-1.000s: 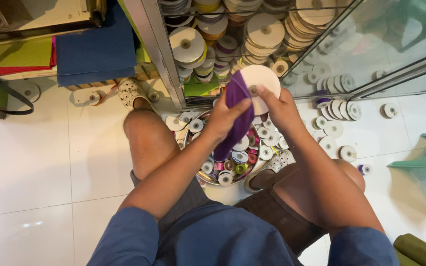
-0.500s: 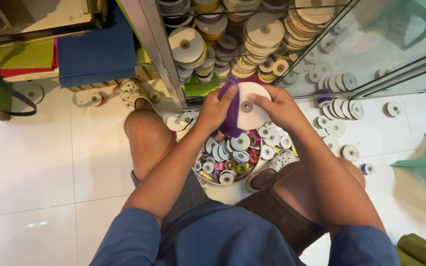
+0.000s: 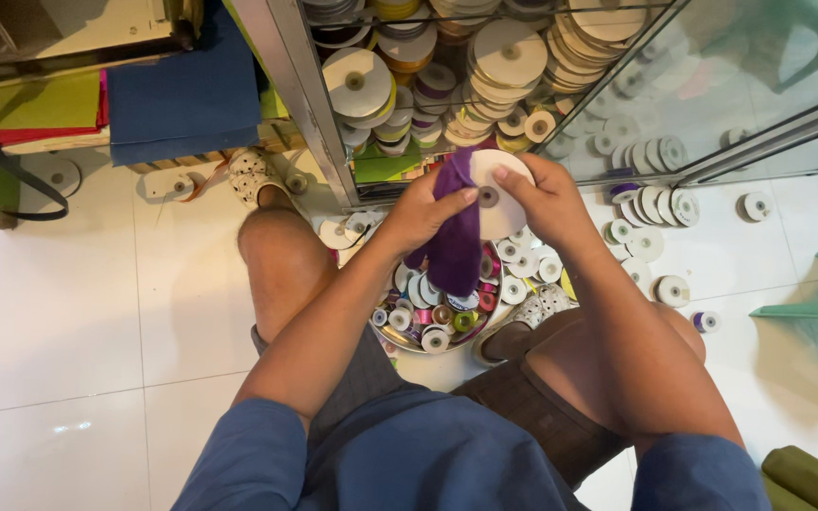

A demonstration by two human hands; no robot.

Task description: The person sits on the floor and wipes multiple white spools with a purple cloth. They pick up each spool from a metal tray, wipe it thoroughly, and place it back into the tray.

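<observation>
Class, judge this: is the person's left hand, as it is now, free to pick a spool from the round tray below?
Probably not yet: the left hand grips the purple cloth against the white spool, though the round tray lies uncovered just beneath.

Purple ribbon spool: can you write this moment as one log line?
left hand: grip on purple ribbon | right hand: grip on white spool | below: round tray of spools

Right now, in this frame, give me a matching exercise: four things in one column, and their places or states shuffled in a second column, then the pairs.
Things:
1. purple cloth
2. white spool
3. round tray of small spools
4. blue fabric

Places or states:
A. on the floor between the knees
B. draped over the left hand
C. folded, upper left, beside the cabinet
D. held up by both hands, right hand on its edge

Pairs: 1-B, 2-D, 3-A, 4-C
</observation>
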